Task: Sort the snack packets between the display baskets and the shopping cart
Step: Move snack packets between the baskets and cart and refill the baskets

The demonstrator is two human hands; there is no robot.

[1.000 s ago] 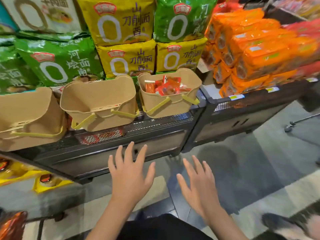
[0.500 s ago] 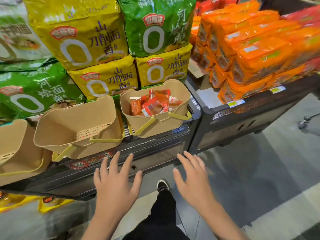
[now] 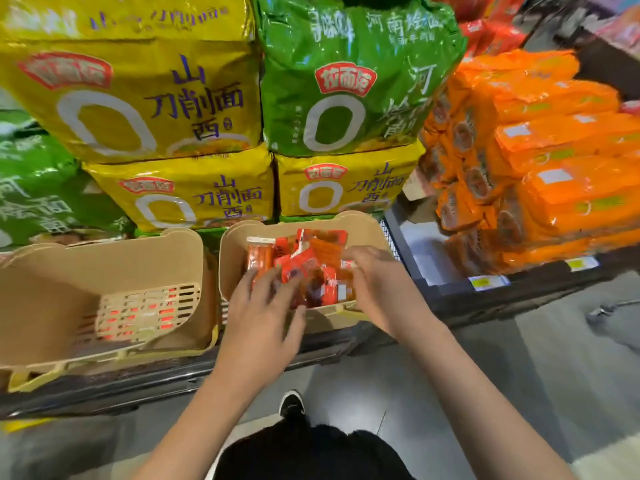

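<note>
Starting at the left, an empty tan plastic display basket with a slotted base (image 3: 104,296) sits on the dark wire-mesh shelf (image 3: 104,379), just beside a second tan plastic display basket (image 3: 363,230) holding the small red and orange foil snack packets (image 3: 311,258). Both hands are inside that second basket. The left hand (image 3: 259,327) reaches in over the near rim, fingers spread and lying on the packets at the near-left of the pile; whether any packet is pinched cannot be told. The right hand (image 3: 377,282) enters from the right with fingers curled down onto the pile's right edge; its grasp is blurred. The packets lie straight ahead of and under both hands, jumbled, with no common long axis. No shopping cart is in view. Behind stand large yellow noodle multipacks (image 3: 180,195) reading "山西刀削面", a large green noodle multipack (image 3: 346,98) reading "河南烩面", and stacked orange packets (image 3: 554,168) at far right.
</note>
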